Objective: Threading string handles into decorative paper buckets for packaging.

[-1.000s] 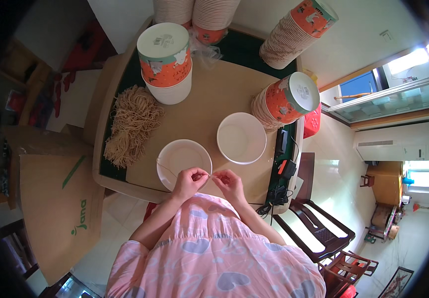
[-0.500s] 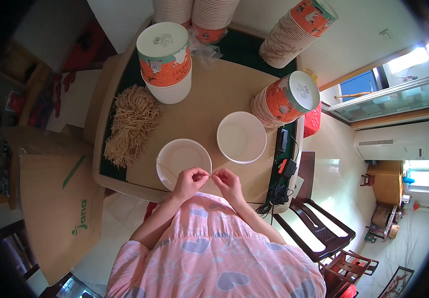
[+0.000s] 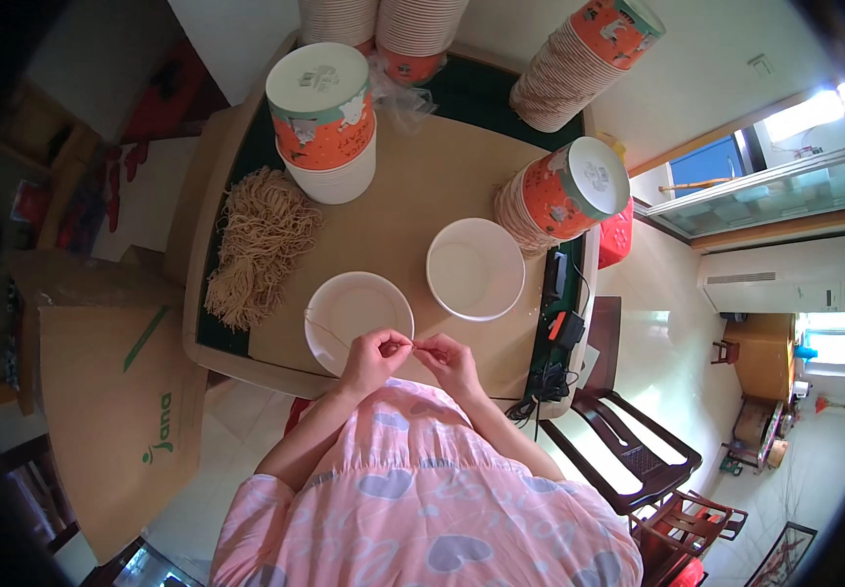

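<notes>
My left hand [image 3: 374, 360] and my right hand [image 3: 450, 360] meet fingertip to fingertip at the table's near edge, both pinched closed. A thin beige string [image 3: 323, 325] runs from my left fingers across the near white paper bucket [image 3: 359, 298] to its left rim. Between the fingertips the string is too small to follow, and what the right fingers grip is mostly hidden. Right of that bucket and a little farther off stands a second open white bucket [image 3: 476, 269]. To the left lies a loose heap of beige strings [image 3: 258, 245].
Upturned orange-and-white bucket stacks stand at the far left [image 3: 325, 137], at the right [image 3: 579, 191] and at the far right corner [image 3: 589, 68]. Black cables and a power adapter [image 3: 566, 333] lie along the right edge. A cardboard box [image 3: 114, 411] stands left of the table, a dark wooden chair [image 3: 628, 455] right.
The fingertips have shifted only slightly, still pinched together. The buckets and the heap of strings stay where they were.
</notes>
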Motion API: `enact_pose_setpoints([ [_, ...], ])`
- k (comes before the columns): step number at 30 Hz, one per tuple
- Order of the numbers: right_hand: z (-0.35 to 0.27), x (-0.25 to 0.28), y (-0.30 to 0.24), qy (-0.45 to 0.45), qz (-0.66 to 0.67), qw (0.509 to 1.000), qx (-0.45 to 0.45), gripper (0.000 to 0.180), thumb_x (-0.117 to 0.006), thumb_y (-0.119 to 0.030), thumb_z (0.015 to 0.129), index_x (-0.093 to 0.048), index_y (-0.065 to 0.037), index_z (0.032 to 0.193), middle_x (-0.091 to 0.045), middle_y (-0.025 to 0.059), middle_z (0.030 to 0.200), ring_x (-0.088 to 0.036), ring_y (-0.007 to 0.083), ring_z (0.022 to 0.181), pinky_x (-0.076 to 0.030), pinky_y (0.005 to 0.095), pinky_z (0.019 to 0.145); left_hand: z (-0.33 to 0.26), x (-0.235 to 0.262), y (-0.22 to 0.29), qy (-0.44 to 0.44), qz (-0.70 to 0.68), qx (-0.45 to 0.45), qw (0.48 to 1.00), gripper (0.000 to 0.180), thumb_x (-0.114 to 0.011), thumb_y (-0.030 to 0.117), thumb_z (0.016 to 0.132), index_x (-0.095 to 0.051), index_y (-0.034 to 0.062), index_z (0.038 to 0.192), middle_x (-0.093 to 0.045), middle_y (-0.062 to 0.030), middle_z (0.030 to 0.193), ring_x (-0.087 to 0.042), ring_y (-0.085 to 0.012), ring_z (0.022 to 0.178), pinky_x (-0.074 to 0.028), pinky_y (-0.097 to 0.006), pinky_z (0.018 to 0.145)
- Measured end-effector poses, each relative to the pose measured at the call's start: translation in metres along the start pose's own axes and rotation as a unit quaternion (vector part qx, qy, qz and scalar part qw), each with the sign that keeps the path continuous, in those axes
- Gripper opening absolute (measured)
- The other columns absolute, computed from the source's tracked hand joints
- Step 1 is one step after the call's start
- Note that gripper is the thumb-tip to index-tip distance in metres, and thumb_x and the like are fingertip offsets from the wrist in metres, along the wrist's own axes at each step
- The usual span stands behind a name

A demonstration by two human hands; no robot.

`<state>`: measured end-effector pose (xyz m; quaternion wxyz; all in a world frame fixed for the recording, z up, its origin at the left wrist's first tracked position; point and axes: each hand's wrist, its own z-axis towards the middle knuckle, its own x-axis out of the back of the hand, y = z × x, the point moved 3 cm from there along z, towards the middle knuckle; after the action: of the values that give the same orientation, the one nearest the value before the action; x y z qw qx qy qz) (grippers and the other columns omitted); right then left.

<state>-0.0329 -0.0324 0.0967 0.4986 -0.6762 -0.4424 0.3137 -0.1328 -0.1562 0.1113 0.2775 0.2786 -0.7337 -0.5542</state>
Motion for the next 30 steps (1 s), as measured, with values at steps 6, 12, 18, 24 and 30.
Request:
enact_pose_setpoints([
  [6, 0.0000, -0.0004, 0.0043, 0.034, 0.047, 0.998, -0.038, 0.008, -0.061, -0.006, 0.087, -0.060, 0.000, 0.091, -0.060, 0.0012, 0.080, -0.055, 0.0056, 0.073, -0.045, 0.0187, 0.065, -0.0005, -0.0022, 0.0002, 0.002, 0.001, 0.003, 1.000, 0.005, -0.064, 0.004, 0.080, -0.064, 0.0006, 0.083, -0.062, 0.0003, 0.069, -0.052, -0.0038, 0.061, -0.042, -0.020, 0.054],
  [12, 0.0022, -0.0059, 0.0059, 0.036, 0.083, 0.995, -0.044, 0.009, -0.057, -0.009, 0.090, -0.054, -0.001, 0.093, -0.057, 0.0003, 0.076, -0.053, 0.0060, 0.067, -0.044, 0.0191, 0.060, -0.0017, -0.0025, -0.0018, -0.012, 0.001, 0.000, 1.000, 0.005, -0.064, 0.005, 0.079, -0.064, 0.0006, 0.082, -0.063, -0.0021, 0.070, -0.055, -0.0055, 0.062, -0.045, -0.021, 0.056],
  [18, 0.0046, -0.0037, 0.0058, 0.005, 0.049, 0.996, -0.070, 0.011, -0.058, -0.008, 0.089, -0.060, 0.001, 0.095, -0.061, 0.0015, 0.084, -0.056, 0.0061, 0.075, -0.046, 0.0199, 0.066, -0.0009, -0.0014, -0.0002, -0.009, -0.035, 0.004, 0.999, 0.003, -0.063, 0.003, 0.082, -0.063, 0.0005, 0.083, -0.060, 0.0025, 0.070, -0.052, -0.0021, 0.063, -0.042, -0.018, 0.056],
  [24, 0.0021, -0.0033, 0.0107, -0.014, 0.048, 0.999, -0.014, 0.012, -0.061, -0.004, 0.087, -0.062, 0.001, 0.097, -0.063, 0.0012, 0.085, -0.056, 0.0056, 0.075, -0.045, 0.0187, 0.067, -0.0003, -0.0010, -0.0048, -0.003, -0.048, 0.025, 0.999, 0.004, -0.064, 0.004, 0.081, -0.064, 0.0001, 0.083, -0.062, 0.0010, 0.070, -0.053, -0.0032, 0.062, -0.043, -0.018, 0.055],
  [30, 0.0019, -0.0037, 0.0086, 0.021, 0.051, 0.997, -0.046, 0.008, -0.061, -0.005, 0.087, -0.061, 0.001, 0.092, -0.061, -0.0003, 0.080, -0.055, 0.0044, 0.073, -0.044, 0.0178, 0.064, 0.0002, -0.0017, -0.0041, 0.002, -0.033, 0.021, 0.999, 0.005, -0.065, 0.004, 0.080, -0.064, 0.0000, 0.082, -0.063, -0.0005, 0.070, -0.054, -0.0042, 0.061, -0.043, -0.020, 0.055],
])
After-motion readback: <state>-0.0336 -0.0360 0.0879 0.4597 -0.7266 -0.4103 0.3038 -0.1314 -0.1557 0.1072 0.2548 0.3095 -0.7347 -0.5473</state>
